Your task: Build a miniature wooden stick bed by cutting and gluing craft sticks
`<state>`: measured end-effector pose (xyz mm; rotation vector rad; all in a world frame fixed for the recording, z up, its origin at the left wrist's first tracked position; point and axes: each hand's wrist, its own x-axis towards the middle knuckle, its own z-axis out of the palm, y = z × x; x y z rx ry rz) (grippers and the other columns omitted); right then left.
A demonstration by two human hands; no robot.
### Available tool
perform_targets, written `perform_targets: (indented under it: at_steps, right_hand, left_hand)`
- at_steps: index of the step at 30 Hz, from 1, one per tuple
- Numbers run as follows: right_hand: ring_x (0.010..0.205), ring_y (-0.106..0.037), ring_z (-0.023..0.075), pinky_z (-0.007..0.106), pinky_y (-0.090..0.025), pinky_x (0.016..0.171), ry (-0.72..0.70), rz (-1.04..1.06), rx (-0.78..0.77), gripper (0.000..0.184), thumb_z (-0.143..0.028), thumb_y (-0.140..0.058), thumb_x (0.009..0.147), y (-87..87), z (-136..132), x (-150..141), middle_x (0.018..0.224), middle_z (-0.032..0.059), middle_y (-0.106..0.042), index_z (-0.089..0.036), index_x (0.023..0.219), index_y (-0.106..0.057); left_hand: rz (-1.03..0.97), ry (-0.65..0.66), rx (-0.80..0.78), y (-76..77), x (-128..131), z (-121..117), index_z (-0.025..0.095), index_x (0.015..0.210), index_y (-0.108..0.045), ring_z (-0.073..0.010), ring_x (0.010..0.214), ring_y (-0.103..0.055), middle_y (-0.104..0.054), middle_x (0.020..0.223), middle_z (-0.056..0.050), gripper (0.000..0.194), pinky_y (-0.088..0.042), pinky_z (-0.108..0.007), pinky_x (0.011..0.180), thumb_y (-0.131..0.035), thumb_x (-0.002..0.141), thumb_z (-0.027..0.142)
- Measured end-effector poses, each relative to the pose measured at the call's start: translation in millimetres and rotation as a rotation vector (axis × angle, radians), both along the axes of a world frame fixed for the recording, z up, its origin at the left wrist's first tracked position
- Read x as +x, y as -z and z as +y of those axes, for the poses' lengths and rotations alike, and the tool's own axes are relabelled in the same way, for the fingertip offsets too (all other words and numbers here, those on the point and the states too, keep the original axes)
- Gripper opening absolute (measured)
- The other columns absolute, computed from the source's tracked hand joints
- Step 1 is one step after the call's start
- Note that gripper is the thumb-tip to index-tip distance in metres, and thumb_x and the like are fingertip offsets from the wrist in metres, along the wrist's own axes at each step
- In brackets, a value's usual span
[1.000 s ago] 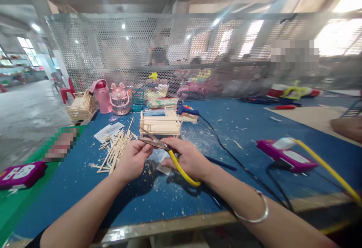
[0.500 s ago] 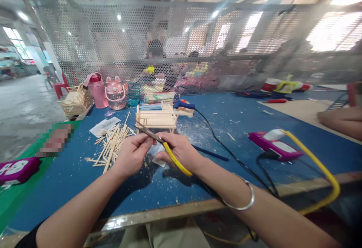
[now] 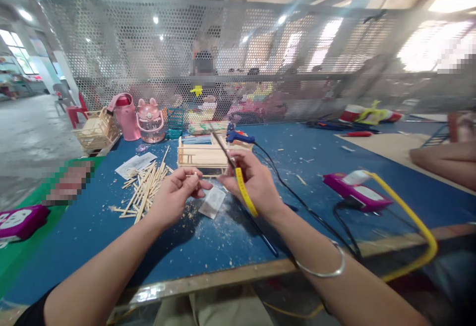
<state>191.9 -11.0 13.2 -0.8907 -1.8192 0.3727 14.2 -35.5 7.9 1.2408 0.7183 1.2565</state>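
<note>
My right hand (image 3: 256, 182) is closed around scissors (image 3: 242, 187) with a yellow handle, their dark blades pointing up and to the left. To its left, my left hand (image 3: 176, 193) pinches a short piece of wooden stick (image 3: 196, 174) between thumb and fingers; only its pale end shows. Just beyond both hands stands a small frame built of wooden sticks (image 3: 203, 155). A pile of loose wooden sticks (image 3: 147, 192) lies beside my left hand. Between the hands and the table edge is a small whitish packet (image 3: 213, 202).
A blue glue gun (image 3: 240, 137) with a black cord lies behind the frame. Pink bottles (image 3: 128, 118) and another stick frame (image 3: 97, 130) stand back left. A purple power strip (image 3: 357, 192) lies right. A perforated screen (image 3: 148, 58) borders the blue table (image 3: 308, 157); another person's arm (image 3: 441, 160) rests far right.
The scissors have moved away from the stick in my left hand, swinging up and to the right with my right hand. My hands have parted, uncovering the packet. The view has shifted slightly.
</note>
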Motion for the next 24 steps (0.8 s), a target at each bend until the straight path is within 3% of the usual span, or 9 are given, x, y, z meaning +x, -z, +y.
perform_targets:
  at_steps: [4, 8, 11, 15, 17, 19, 22, 24]
  right_hand:
    - [0.061, -0.052, 0.0114, 0.023, -0.042, 0.058, 0.256, -0.120, -0.052, 0.035, -0.030, -0.059, 0.068, -6.3, -13.6, 36.3, 0.076, -0.0008, -0.056, -0.022, 0.099, -0.045]
    - [0.052, -0.052, 0.0143, 0.024, -0.039, 0.052, 0.632, -0.558, -0.315, 0.026, -0.027, -0.058, 0.066, -7.9, -23.2, 81.4, 0.060, -0.0008, -0.056, -0.019, 0.089, -0.049]
    - [0.056, -0.056, 0.0186, 0.026, -0.039, 0.052, 0.739, -0.852, -0.452, 0.023, -0.027, -0.053, 0.069, -2.5, -15.0, 105.2, 0.062, 0.0042, -0.060, -0.016, 0.089, -0.052]
    - [0.075, -0.061, 0.0243, 0.030, -0.043, 0.062, 0.655, -1.072, -0.457, 0.024, -0.029, -0.048, 0.075, 0.5, 0.2, 112.5, 0.083, 0.0127, -0.066, -0.014, 0.091, -0.059]
    - [0.083, -0.061, 0.0279, 0.035, -0.044, 0.067, 0.657, -1.094, -0.346, 0.026, -0.029, -0.047, 0.077, -3.9, 0.7, 102.3, 0.091, 0.0158, -0.065, -0.013, 0.092, -0.061]
    - [0.090, -0.059, 0.0288, 0.039, -0.044, 0.073, 0.615, -0.977, -0.142, 0.029, -0.027, -0.048, 0.078, -9.8, -3.7, 82.3, 0.099, 0.0167, -0.064, -0.012, 0.099, -0.061]
    - [0.086, -0.061, 0.0191, 0.032, -0.045, 0.077, 0.148, -0.698, 0.032, 0.034, -0.027, -0.053, 0.078, -14.9, -11.3, 42.4, 0.095, 0.0073, -0.067, -0.018, 0.111, -0.057]
    - [0.083, -0.062, 0.0147, 0.028, -0.046, 0.076, -0.143, -0.585, 0.067, 0.027, -0.027, -0.056, 0.078, -14.1, -12.1, 18.4, 0.091, 0.0018, -0.069, -0.023, 0.104, -0.061]
  left_hand:
    - [-0.093, 0.058, -0.147, 0.6, 1.1, 0.2, 0.018, 0.082, -0.046, -0.0118, 0.066, -0.061, -0.067, 0.074, -0.004, 0.028, -0.045, -0.024, 0.063, -0.065, 0.070, 0.035]
    - [0.002, -0.016, -0.128, 2.8, 1.5, 1.9, 0.015, 0.072, -0.052, -0.0063, 0.061, -0.054, -0.060, 0.067, 0.001, 0.021, -0.041, -0.017, 0.056, -0.065, 0.069, 0.031]
    - [0.051, -0.095, -0.170, 6.6, 2.6, 4.2, 0.014, 0.067, -0.055, -0.0025, 0.049, -0.046, -0.053, 0.060, 0.005, 0.020, -0.039, -0.016, 0.051, -0.068, 0.065, 0.029]
    - [0.028, -0.073, -0.302, 10.0, 4.8, 6.4, 0.013, 0.068, -0.054, -0.0039, 0.051, -0.051, -0.057, 0.061, 0.004, 0.024, -0.044, -0.018, 0.055, -0.072, 0.060, 0.028]
    - [0.000, -0.065, -0.335, 10.2, 6.2, 6.5, 0.013, 0.068, -0.054, -0.0042, 0.051, -0.052, -0.059, 0.061, 0.002, 0.024, -0.045, -0.018, 0.055, -0.073, 0.060, 0.026]
    - [-0.031, -0.058, -0.371, 9.8, 8.0, 5.6, 0.013, 0.067, -0.054, -0.0041, 0.051, -0.052, -0.061, 0.060, 0.001, 0.024, -0.044, -0.017, 0.054, -0.073, 0.060, 0.024]
    - [-0.084, -0.002, -0.424, 9.6, 10.7, 2.9, 0.012, 0.063, -0.053, -0.0037, 0.049, -0.051, -0.061, 0.060, 0.000, 0.025, -0.041, -0.016, 0.050, -0.074, 0.059, 0.024]
    - [-0.125, 0.030, -0.444, 9.9, 11.6, 0.8, 0.012, 0.060, -0.052, -0.0031, 0.047, -0.048, -0.057, 0.056, 0.002, 0.026, -0.039, -0.015, 0.048, -0.075, 0.058, 0.025]
